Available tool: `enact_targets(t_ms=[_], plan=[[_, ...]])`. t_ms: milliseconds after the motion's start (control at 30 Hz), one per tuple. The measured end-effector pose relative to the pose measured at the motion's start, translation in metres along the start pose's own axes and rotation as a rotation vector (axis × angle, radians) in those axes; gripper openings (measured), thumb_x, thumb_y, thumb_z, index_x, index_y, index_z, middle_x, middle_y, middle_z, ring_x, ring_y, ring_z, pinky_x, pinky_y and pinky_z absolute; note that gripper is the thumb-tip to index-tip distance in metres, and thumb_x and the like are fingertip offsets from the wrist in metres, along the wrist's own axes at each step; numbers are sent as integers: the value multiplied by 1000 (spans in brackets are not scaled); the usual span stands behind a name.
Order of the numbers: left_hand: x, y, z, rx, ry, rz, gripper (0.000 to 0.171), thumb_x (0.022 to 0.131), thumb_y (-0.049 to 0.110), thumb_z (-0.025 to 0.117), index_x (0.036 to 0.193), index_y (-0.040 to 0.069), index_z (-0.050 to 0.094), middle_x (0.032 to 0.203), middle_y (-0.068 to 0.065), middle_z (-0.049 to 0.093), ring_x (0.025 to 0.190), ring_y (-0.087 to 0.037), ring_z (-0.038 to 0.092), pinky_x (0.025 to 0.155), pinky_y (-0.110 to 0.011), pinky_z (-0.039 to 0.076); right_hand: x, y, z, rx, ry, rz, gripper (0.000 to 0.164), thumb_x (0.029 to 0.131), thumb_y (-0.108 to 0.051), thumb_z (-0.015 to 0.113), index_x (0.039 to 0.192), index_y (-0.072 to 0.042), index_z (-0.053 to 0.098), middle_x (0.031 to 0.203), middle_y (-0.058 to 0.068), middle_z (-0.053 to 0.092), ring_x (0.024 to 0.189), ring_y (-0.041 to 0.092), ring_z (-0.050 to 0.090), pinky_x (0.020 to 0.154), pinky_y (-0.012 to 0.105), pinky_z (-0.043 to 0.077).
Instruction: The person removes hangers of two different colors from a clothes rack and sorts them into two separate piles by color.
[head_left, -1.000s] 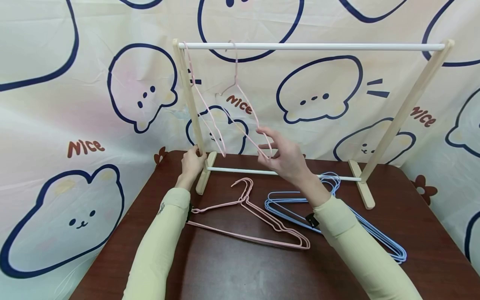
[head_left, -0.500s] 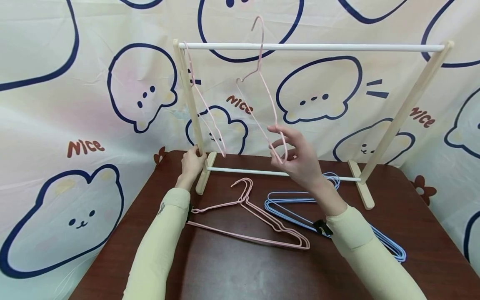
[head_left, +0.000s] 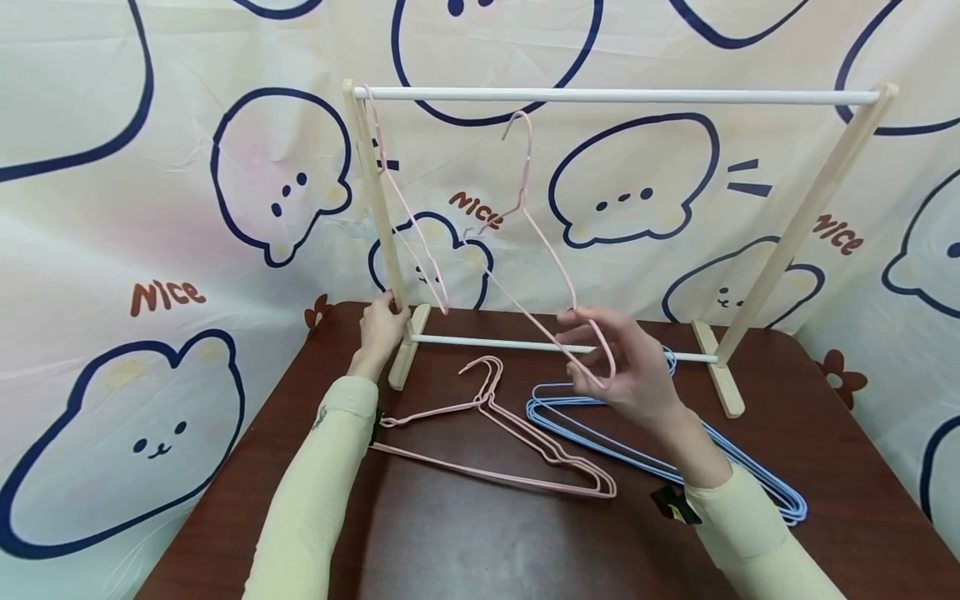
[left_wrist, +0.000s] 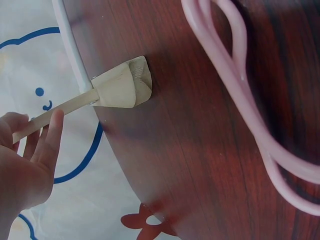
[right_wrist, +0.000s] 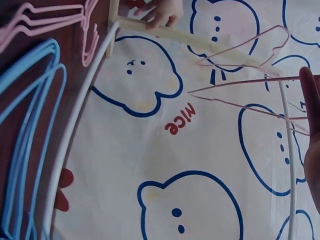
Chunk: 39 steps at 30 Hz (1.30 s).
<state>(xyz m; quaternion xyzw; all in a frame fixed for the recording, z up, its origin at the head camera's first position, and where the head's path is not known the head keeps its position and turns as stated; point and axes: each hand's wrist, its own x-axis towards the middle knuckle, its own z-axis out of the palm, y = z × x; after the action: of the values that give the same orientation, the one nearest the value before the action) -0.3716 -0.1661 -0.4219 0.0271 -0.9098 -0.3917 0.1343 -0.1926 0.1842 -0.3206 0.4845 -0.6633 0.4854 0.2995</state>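
Observation:
My left hand (head_left: 381,327) holds the wooden left post (head_left: 384,225) of a clothes rack low down; in the left wrist view its fingers (left_wrist: 51,142) lie along the post just above the foot (left_wrist: 120,87). My right hand (head_left: 633,362) grips a pink wire hanger (head_left: 553,252) by its right end. That hanger is tilted, its hook (head_left: 528,158) below the white top rail (head_left: 615,96) in the head view and off it. Another pink hanger (head_left: 409,212) hangs at the rail's left end.
Several pink hangers (head_left: 487,474) lie stacked on the brown table (head_left: 450,550). Right of them is a pile of blue hangers (head_left: 776,493), partly hidden by my right forearm. A white lower bar (head_left: 487,342) joins the rack's feet. A patterned cloth (head_left: 247,467) stands behind.
My right hand has lifted the pink hanger's hook off the rail, moved it right, then brought it lower and nearer. My left hand has stayed on the post.

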Motion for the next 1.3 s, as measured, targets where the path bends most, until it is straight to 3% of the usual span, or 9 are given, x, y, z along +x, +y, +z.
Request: enact_targets(t_ms=[133, 333, 467, 600, 867, 1133, 1300], plan=[[0, 1, -1, 12, 3, -3, 17, 98, 19, 58, 107, 5, 59, 111, -20, 68, 101, -43, 65, 91, -55, 49, -16, -5, 2, 37, 8, 29, 61, 72, 12, 71, 128, 16, 47, 124, 18, 64, 101, 16, 72, 70, 25, 59], [1, 1, 0, 9, 2, -3, 17, 97, 19, 59, 108, 6, 59, 111, -20, 69, 102, -43, 65, 93, -55, 49, -45, -3, 7, 120, -13, 60, 58, 77, 8, 75, 127, 16, 45, 125, 16, 64, 102, 16, 72, 69, 25, 59], [1, 0, 0, 9, 8, 0, 16, 97, 19, 59, 108, 7, 60, 111, -19, 69, 102, -42, 65, 92, -55, 49, -62, -4, 10, 197, -54, 108, 67, 66, 25, 69, 127, 17, 42, 128, 12, 63, 103, 17, 72, 67, 26, 60], [1, 0, 0, 14, 5, 8, 19, 97, 20, 58, 110, 7, 60, 112, -19, 69, 102, -42, 65, 92, -55, 49, -73, -8, 12, 211, -65, 156, 72, 61, 30, 66, 127, 15, 42, 128, 8, 63, 102, 17, 72, 64, 25, 59], [0, 1, -2, 17, 2, 17, 19, 97, 19, 56, 109, 5, 60, 111, -21, 69, 101, -43, 65, 91, -55, 50, -88, -13, 18, 315, -134, 203, 67, 69, 26, 69, 128, 14, 40, 125, 13, 61, 103, 21, 72, 59, 31, 59], [-1, 2, -2, 14, 2, 12, 18, 98, 19, 56, 108, 4, 59, 112, -22, 68, 102, -43, 65, 91, -55, 50, -104, -13, 29, 441, -195, 308, 65, 72, 29, 63, 130, 11, 39, 126, 11, 58, 105, 26, 72, 56, 32, 58], [-2, 4, -2, 21, -2, 9, 17, 98, 20, 55, 106, 4, 58, 113, -22, 68, 102, -43, 65, 91, -55, 50, -111, -12, 31, 567, -207, 357, 64, 73, 32, 57, 130, 12, 37, 128, 12, 49, 107, 29, 70, 53, 36, 58]])
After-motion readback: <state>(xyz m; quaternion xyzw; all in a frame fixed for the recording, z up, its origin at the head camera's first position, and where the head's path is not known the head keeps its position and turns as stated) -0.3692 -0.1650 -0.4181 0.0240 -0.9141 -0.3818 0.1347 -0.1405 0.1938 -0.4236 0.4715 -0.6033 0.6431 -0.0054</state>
